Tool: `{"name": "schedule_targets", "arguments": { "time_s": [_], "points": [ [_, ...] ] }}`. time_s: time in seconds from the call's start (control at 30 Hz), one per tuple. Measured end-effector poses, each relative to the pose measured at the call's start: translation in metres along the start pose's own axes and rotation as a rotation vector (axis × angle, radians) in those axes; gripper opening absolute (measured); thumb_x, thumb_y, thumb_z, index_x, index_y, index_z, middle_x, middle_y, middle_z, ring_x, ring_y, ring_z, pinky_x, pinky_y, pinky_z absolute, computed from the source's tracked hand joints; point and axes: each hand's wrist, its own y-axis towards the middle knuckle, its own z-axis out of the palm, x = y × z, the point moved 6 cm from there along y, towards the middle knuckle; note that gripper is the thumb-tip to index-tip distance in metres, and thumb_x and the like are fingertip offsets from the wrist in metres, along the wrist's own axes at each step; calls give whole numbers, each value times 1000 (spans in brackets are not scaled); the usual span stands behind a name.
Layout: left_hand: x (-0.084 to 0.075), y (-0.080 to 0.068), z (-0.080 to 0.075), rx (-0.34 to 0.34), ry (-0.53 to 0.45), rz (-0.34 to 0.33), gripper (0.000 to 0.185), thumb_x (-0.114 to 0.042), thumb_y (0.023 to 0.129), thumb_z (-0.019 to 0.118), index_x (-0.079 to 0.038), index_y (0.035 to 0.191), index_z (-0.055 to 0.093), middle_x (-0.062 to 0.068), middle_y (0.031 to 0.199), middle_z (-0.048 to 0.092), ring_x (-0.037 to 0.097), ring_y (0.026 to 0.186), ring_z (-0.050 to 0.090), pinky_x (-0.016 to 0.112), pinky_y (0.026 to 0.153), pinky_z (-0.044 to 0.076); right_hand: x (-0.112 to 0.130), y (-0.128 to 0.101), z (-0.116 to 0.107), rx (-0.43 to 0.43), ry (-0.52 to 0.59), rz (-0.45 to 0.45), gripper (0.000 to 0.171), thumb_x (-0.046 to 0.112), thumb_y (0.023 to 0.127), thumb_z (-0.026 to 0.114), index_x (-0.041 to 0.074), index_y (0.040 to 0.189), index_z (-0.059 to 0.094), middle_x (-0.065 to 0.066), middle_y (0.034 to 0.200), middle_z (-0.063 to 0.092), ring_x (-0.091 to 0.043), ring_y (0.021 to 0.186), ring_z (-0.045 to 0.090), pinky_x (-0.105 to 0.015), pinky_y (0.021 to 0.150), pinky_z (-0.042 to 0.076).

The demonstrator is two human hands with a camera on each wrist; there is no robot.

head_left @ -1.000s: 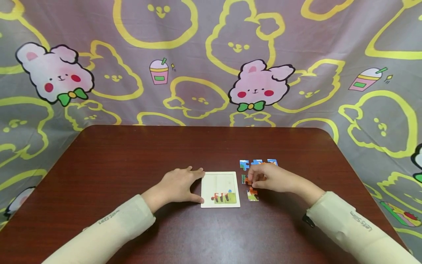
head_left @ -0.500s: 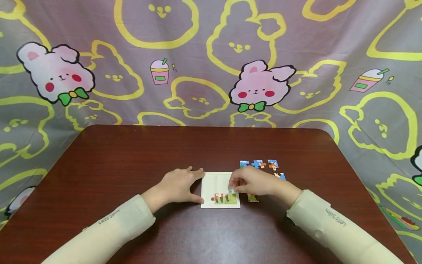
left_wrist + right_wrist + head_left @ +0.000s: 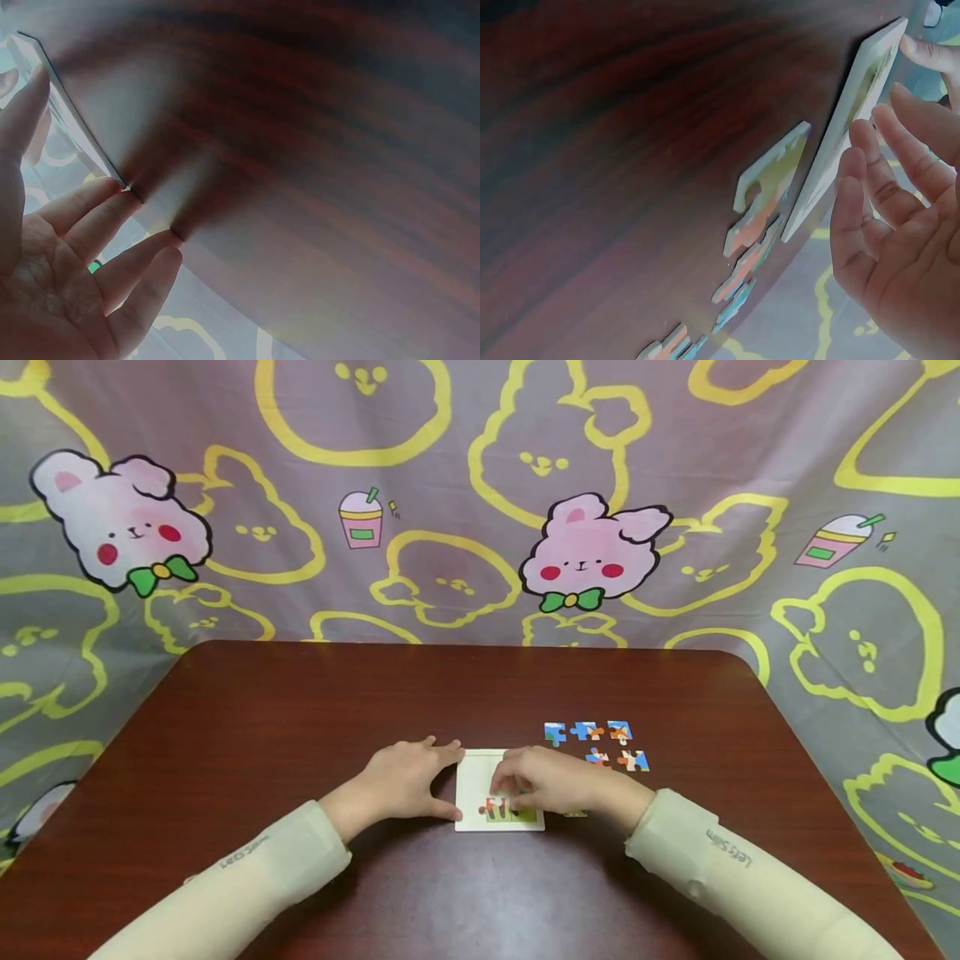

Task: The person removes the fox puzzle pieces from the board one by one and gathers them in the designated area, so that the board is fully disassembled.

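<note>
My left hand (image 3: pixel 397 781) spreads its fingers and thumb along the left edge of a pale square puzzle board (image 3: pixel 472 772), touching it near two corners. In the left wrist view its fingertips (image 3: pixel 120 184) meet the board's thin edge. My right hand (image 3: pixel 551 777) is over the board, fingers bent and the thumb near the index finger, right at the picture pieces (image 3: pixel 495 810) fitted along the board's lower part. Whether it pinches a piece I cannot tell. Loose jigsaw pieces (image 3: pixel 587 732) in blue and orange lie to the right; a green one (image 3: pixel 575 814) is mostly hidden by the right hand.
A dark reddish-brown table (image 3: pixel 337 702) carries the board and pieces. In the right wrist view, several loose pieces (image 3: pixel 772 172) lie flat close beside the board. A grey cloth with cartoon animals (image 3: pixel 450 485) hangs behind the table.
My right hand has moved left from among the loose pieces to over the board, uncovering pieces in the middle row. My left hand has stayed at the board's left edge.
</note>
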Motion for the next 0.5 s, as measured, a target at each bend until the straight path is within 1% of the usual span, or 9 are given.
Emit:
{"name": "schedule_targets", "arguments": {
  "time_s": [0.17, 0.33, 0.5],
  "points": [
    [-1, 0, 0, 0, -2, -1, 83, -68, 66, 67, -27, 136, 48, -4, 143, 42, 30, 129, 43, 51, 81, 48, 3, 0, 3, 23, -21, -5, 27, 9, 81, 69, 19, 105, 64, 6, 93, 58, -9, 83, 55, -23, 75, 45],
    [-2, 0, -2, -1, 8, 0, 84, -69, 66, 66, -26, 136, 48, -4, 143, 42, 28, 129, 43, 50, 83, 48, 3, -1, 5, 51, -27, 2, 36, 6, 79, 70, 23, 109, 62, 6, 95, 55, -8, 86, 56, -23, 75, 45],
    [-1, -1, -1, 4, 4, -1, 84, -69, 66, 66, -26, 136, 47, -5, 143, 42, 29, 129, 43, 50, 86, 47, 3, -1, 7, 72, -30, -18, 43, 4, 79, 70, 26, 114, 61, 5, 96, 55, -8, 89, 57, -22, 74, 45]
  ]
}}
